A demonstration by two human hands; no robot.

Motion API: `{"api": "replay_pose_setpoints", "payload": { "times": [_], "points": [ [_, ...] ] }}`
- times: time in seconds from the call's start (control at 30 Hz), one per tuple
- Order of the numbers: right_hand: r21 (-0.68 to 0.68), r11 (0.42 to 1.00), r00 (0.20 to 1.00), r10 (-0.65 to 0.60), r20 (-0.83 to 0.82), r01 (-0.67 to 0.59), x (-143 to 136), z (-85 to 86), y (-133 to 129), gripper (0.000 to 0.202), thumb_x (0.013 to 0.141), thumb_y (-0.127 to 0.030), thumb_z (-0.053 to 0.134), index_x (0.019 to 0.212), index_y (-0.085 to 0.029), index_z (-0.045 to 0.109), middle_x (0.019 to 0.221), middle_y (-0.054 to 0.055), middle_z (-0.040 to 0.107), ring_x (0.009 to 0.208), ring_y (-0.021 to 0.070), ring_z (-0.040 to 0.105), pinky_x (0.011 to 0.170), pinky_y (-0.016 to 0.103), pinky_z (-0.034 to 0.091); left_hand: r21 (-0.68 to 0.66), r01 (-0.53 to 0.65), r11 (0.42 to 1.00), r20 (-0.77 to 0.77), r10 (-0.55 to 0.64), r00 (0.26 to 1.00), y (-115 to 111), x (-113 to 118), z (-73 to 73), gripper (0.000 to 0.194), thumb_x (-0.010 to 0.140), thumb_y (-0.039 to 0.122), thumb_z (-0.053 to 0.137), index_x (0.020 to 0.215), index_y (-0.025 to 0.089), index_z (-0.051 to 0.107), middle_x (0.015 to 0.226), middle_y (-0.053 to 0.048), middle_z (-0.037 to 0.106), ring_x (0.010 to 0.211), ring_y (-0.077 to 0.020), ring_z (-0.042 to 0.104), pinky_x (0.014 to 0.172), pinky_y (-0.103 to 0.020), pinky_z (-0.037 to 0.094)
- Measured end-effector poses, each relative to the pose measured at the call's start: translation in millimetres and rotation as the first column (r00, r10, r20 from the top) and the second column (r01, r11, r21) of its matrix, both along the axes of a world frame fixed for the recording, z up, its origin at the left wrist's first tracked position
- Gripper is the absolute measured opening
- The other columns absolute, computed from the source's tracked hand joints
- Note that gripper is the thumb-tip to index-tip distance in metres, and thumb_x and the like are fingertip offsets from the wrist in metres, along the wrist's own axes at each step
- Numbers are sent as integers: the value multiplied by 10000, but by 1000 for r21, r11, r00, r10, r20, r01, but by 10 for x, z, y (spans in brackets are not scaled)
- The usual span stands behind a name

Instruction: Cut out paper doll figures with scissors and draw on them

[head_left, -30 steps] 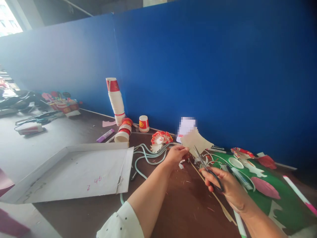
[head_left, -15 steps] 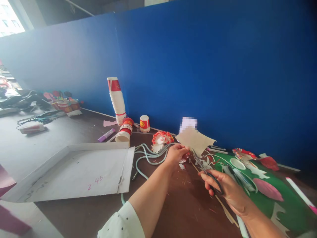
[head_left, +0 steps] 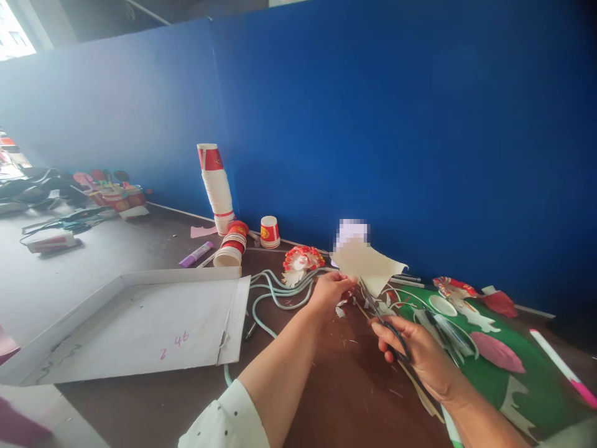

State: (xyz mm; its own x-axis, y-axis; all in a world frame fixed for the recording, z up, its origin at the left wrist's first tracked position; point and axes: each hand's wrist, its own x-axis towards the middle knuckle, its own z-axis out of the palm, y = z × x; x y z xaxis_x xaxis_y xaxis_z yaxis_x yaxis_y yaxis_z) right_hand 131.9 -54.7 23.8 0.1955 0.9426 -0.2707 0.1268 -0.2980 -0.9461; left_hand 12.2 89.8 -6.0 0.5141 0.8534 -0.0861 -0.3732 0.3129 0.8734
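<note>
My left hand [head_left: 332,291] pinches the lower left corner of a cream sheet of paper [head_left: 368,264]. Dark-handled scissors [head_left: 389,326] are in my right hand [head_left: 415,351], with fingers wrapped round the handles. Their blades reach up to the lower edge of the sheet, beside my left fingertips. Below the sheet lie white and red paper scraps [head_left: 342,309]. A thin wooden stick [head_left: 422,395] passes under the scissors. Just left of the sheet is a red and white cut paper flower [head_left: 301,261].
A shallow white box [head_left: 186,311] lies left, with pale cables [head_left: 280,289] beside it. Behind stand stacked paper cups [head_left: 217,193] and a red cup [head_left: 270,232] near the blue partition [head_left: 373,124]. Right, a green sheet [head_left: 541,398] bears pink and white pieces and a marker [head_left: 562,367].
The view has shifted slightly, moving most things a little left. The cream sheet has tilted a little, and its lower part hangs lower by the scissor blades. Both hands keep their holds.
</note>
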Motion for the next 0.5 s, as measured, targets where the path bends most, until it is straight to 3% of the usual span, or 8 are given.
{"api": "replay_pose_setpoints", "payload": {
  "times": [0.23, 0.5],
  "points": [
    [63, 996, 998, -57, 5, 57, -103, 28, 11, 377, 775, -519, 663, 925, -172, 659, 643, -12, 592, 562, 120, 531, 530, 247, 388, -34, 67, 997, -14, -68, 998, -31, -2, 15, 348, 589, 382, 796, 709, 120, 601, 641, -15, 584, 522, -64, 488, 496, -195, 348],
    [84, 995, 998, -62, -2, 62, -51, -98, 53, 410, 781, -541, 656, 958, -171, 671, 675, -5, 596, 593, 127, 536, 536, 243, 414, -21, 145, 989, -110, -146, 983, -86, -22, 72, 325, 636, 392, 758, 667, 132, 565, 576, -22, 564, 418, -71, 433, 375, -212, 229]
  ]
}}
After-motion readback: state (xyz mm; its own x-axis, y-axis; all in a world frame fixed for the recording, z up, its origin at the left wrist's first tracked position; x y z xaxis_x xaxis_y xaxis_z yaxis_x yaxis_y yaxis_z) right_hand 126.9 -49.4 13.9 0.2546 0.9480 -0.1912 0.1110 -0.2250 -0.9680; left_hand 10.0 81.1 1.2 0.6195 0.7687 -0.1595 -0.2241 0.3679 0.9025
